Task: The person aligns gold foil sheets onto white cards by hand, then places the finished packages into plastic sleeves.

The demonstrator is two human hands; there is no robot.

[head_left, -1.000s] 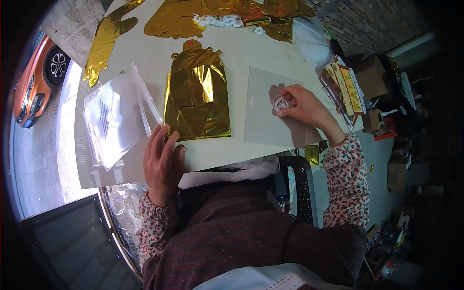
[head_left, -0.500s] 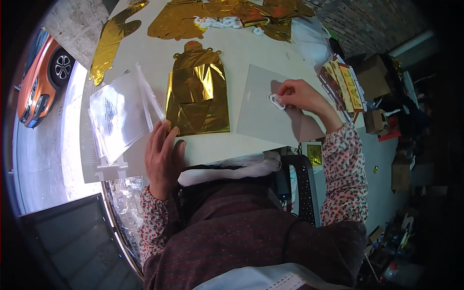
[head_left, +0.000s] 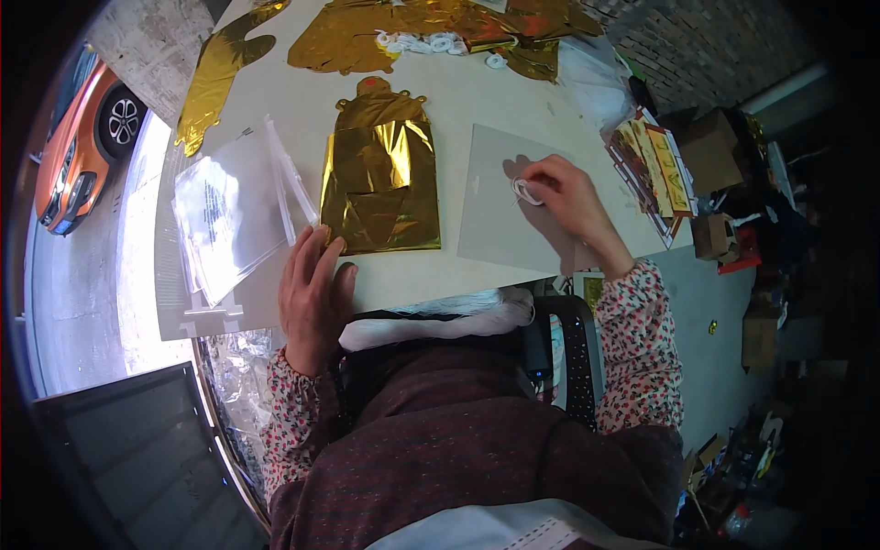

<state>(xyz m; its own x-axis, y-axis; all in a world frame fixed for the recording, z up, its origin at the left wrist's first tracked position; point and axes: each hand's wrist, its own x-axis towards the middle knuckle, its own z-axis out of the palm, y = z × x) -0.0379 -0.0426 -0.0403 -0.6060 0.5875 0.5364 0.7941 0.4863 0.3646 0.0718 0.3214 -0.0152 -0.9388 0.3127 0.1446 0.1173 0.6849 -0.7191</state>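
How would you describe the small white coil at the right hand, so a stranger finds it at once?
On the pale table, look right of the folded gold foil balloon to the flat grey sheet. The right hand holds a small white coiled ribbon with its fingertips. Similar white coils lie far up the table among gold foil; only this one sits on grey.

daylight frm left | foil glare | fisheye edges dark, warped | right side dim

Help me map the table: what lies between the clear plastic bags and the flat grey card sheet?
A folded gold foil balloon, flat on the white table; head view shows it.
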